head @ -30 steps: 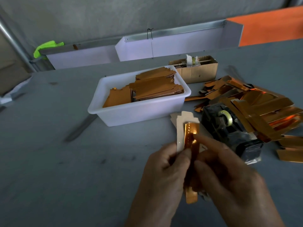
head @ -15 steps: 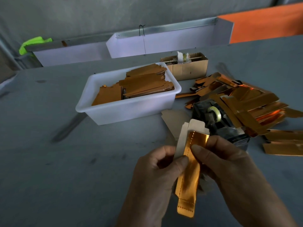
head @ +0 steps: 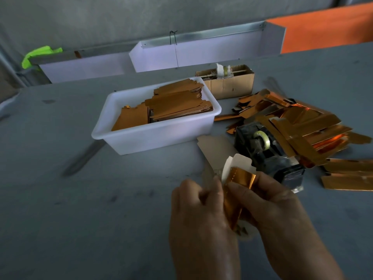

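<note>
A small gold-foil carton blank [head: 240, 178], white on its inside, stands upright between my two hands above the grey table. My left hand [head: 198, 211] pinches its left edge with curled fingers. My right hand [head: 268, 207] grips its right side, thumb pressed on the gold face. The lower part of the carton is hidden behind my fingers.
A white plastic tub [head: 153, 134] with stacked gold blanks sits behind my hands. A black tape dispenser [head: 266, 150] stands right of the carton, beside a heap of gold cartons [head: 314, 130]. A cardboard box [head: 228, 81] lies further back. A flat white blank [head: 214, 148] rests on the table.
The carton has been folded wider, its gold face now bulging open at the top. Both hands have shifted slightly lower and closer around it.
</note>
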The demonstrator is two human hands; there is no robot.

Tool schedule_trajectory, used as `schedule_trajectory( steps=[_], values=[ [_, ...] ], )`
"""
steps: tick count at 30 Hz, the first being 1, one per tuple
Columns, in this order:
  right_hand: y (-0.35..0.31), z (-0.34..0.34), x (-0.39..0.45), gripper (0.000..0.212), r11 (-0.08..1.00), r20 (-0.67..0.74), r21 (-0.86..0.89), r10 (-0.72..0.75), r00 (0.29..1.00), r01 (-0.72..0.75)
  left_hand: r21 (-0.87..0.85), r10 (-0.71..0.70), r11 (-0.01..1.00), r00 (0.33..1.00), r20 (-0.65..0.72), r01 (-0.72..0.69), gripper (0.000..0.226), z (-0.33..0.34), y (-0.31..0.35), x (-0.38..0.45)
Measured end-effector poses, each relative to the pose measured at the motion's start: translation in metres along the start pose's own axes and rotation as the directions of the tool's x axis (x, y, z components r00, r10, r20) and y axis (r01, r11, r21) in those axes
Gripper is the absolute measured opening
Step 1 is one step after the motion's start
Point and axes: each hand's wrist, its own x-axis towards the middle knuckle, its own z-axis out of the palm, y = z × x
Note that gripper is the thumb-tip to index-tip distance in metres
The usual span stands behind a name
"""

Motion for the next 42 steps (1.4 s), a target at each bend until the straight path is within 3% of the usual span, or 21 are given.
schedule_trajectory(
  steps=[2, 6, 9, 12, 14, 16, 18, 19, 20, 21, 25, 28, 30, 32, 34, 36, 42],
  values=[
    [0.0, 0.001, -0.001, 0.006, 1.0, -0.027, -0.016, -0.001, 1.0, 0.001, 0.142, 0.067, 0.988, 0.995, -0.07, -0.056, 0.023, 0.004, 0.001, 0.0],
    [0.001, -0.001, -0.005, 0.009, 0.998, -0.045, -0.061, -0.033, 0.998, 0.03, 0.057, 0.056, 0.997, 0.998, 0.008, -0.056, 0.022, 0.008, 0.004, -0.001],
    [0.002, -0.001, -0.006, 0.026, 0.99, -0.045, -0.135, -0.049, 0.998, 0.042, 0.02, -0.004, 1.0, 0.993, 0.115, 0.002, 0.027, 0.011, 0.014, -0.007],
    [0.001, -0.007, -0.005, 0.01, 0.991, -0.065, -0.113, -0.076, 0.995, 0.068, 0.041, 0.015, 0.999, 0.997, -0.069, -0.012, 0.019, 0.016, 0.013, -0.012],
    [0.001, -0.011, -0.004, 0.016, 0.998, -0.028, -0.037, -0.05, 0.998, 0.049, -0.104, 0.032, 0.994, 0.999, -0.041, -0.037, 0.036, 0.012, 0.005, -0.016],
    [0.002, -0.014, -0.004, 0.02, 0.999, -0.002, -0.007, -0.032, 0.999, 0.032, -0.436, -0.213, 0.874, 0.976, 0.046, 0.211, 0.034, 0.003, 0.004, -0.015],
    [0.003, -0.016, -0.004, 0.018, 1.0, 0.004, 0.015, -0.025, 1.0, 0.025, -0.626, -0.41, 0.533, 0.821, 0.399, 0.57, 0.023, -0.005, 0.002, -0.008],
    [0.003, -0.018, -0.004, 0.018, 1.0, 0.005, 0.022, -0.017, 1.0, 0.017, -0.616, -0.384, 0.424, 0.748, 0.542, 0.664, 0.017, -0.008, 0.0, -0.004],
    [0.002, -0.019, -0.004, 0.019, 1.0, 0.01, 0.017, -0.014, 1.0, 0.014, -0.595, -0.332, 0.383, 0.707, 0.625, 0.706, 0.013, -0.013, -0.002, 0.001],
    [0.002, -0.02, -0.005, 0.02, 1.0, 0.018, 0.001, -0.018, 1.0, 0.018, -0.582, -0.284, 0.414, 0.707, 0.648, 0.7, 0.011, -0.015, -0.005, 0.005],
    [-0.014, -0.029, -0.01, 0.029, 0.976, 0.051, -0.198, -0.084, 0.995, 0.093, -0.542, -0.254, 0.639, 0.815, 0.52, 0.545, 0.017, -0.017, -0.002, 0.007],
    [-0.031, -0.063, 0.0, 0.039, 0.764, -0.052, -0.572, -0.397, 0.917, 0.298, -0.418, -0.146, 0.855, 0.917, 0.372, 0.306, 0.021, -0.017, 0.003, 0.011],
    [-0.04, -0.088, 0.016, 0.028, 0.685, -0.111, -0.676, -0.459, 0.881, 0.271, -0.332, 0.005, 0.937, 0.944, 0.329, 0.11, 0.012, -0.016, 0.01, 0.013],
    [-0.041, -0.101, 0.034, 0.011, 0.681, -0.111, -0.712, -0.349, 0.93, 0.171, -0.27, 0.18, 0.958, 0.929, 0.323, -0.092, 0.011, -0.011, 0.017, 0.016],
    [-0.037, -0.105, 0.046, 0.01, 0.714, -0.084, -0.696, -0.186, 0.979, 0.077, -0.237, 0.31, 0.943, 0.878, 0.363, -0.235, 0.017, -0.003, 0.025, 0.023],
    [-0.035, -0.102, 0.049, 0.01, 0.729, -0.06, -0.683, -0.106, 0.993, 0.037, -0.235, 0.342, 0.935, 0.853, 0.393, -0.267, 0.015, 0.006, 0.03, 0.031],
    [-0.031, -0.096, 0.053, 0.006, 0.685, -0.065, -0.728, -0.108, 0.992, 0.027, -0.228, 0.427, 0.904, 0.78, 0.457, -0.362, 0.015, 0.018, 0.031, 0.041]
  ],
)
